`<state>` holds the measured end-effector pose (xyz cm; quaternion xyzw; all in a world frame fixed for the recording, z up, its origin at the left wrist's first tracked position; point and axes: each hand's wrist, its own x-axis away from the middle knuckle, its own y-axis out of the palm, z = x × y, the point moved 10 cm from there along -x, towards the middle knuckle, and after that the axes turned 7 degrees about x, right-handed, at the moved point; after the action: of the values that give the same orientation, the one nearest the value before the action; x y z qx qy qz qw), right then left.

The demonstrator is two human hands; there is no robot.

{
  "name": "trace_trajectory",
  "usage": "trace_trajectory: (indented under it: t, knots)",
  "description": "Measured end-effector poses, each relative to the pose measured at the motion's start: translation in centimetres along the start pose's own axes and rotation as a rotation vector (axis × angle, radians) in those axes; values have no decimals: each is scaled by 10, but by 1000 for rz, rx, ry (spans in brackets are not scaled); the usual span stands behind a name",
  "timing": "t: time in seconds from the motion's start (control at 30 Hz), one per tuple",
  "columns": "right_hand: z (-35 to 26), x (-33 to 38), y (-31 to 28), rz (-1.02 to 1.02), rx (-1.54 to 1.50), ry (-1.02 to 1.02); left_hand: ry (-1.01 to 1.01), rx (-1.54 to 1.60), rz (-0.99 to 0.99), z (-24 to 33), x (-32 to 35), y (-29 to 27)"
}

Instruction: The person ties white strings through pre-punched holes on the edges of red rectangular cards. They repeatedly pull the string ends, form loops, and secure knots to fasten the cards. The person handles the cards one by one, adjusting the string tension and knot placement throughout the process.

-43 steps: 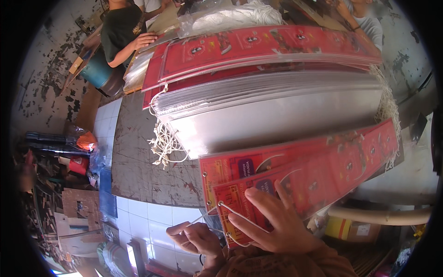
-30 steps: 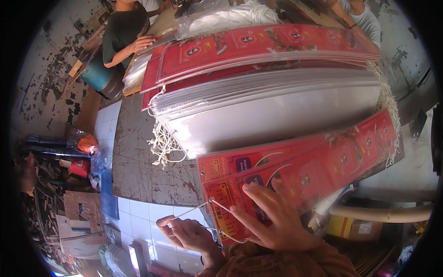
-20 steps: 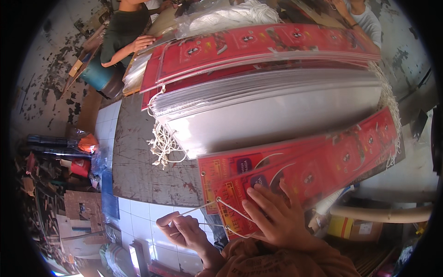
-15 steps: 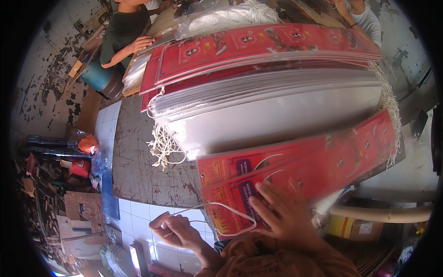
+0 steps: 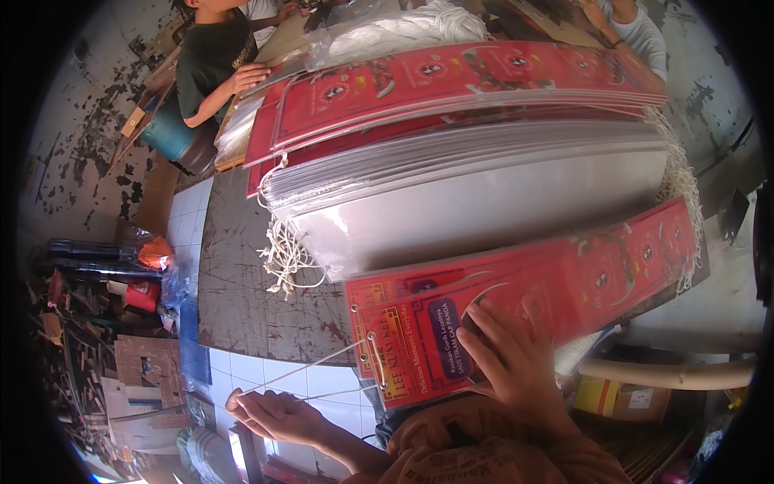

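A thin white cord (image 5: 302, 367) is pinched in my closed left hand (image 5: 274, 415), beyond the left end of a long red laminated sign (image 5: 403, 355). Two strands run taut from the eyelets at that end to my fingers, forming a narrow loop. My right hand (image 5: 512, 355) rests flat on the printed face with its fingers stretched out. Under this sign lies another red sign (image 5: 367, 294), showing along the far edge. Just behind them is a thick stack of signs (image 5: 484, 189), pale backs upward, with knotted cords (image 5: 286, 254) hanging from the left end.
More red signs (image 5: 435, 73) lie face up farther back, near a bundle of white cord (image 5: 411, 31). The scratched table (image 5: 242, 298) ends at the left above white floor tiles. Two people are across the table, one in a dark shirt (image 5: 211, 60). Wood scraps pile up at far left.
My left hand has moved left and slightly down, drawing the slack cord loop straight. My right hand has shifted a little right along the sign, which has tilted so its print shows more clearly.
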<state>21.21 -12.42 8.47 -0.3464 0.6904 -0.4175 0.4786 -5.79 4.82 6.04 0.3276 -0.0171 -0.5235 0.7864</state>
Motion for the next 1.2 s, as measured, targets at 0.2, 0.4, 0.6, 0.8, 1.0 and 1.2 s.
trace_trajectory:
  t: [0.2, 0.4, 0.6, 0.8, 1.0, 1.2]
  knots:
    - [3, -12, -3, -127, -81, 40, 52, 42, -184, 15, 42, 16]
    - [-48, 6, -33, 216, -448, -297, -64, 70, -917, 19, 126, 57]
    - [-45, 9, -45, 437, -575, -206, 14, 6, -1041, 32, 128, 85]
    - [-49, 4, -46, 356, -711, -212, 52, 14, -1158, 32, 132, 93]
    - [-53, 7, -46, 369, -678, -245, -48, 17, -905, 35, 124, 87]
    - [-50, 5, -48, 464, -649, -251, 139, -125, -716, 39, 119, 80]
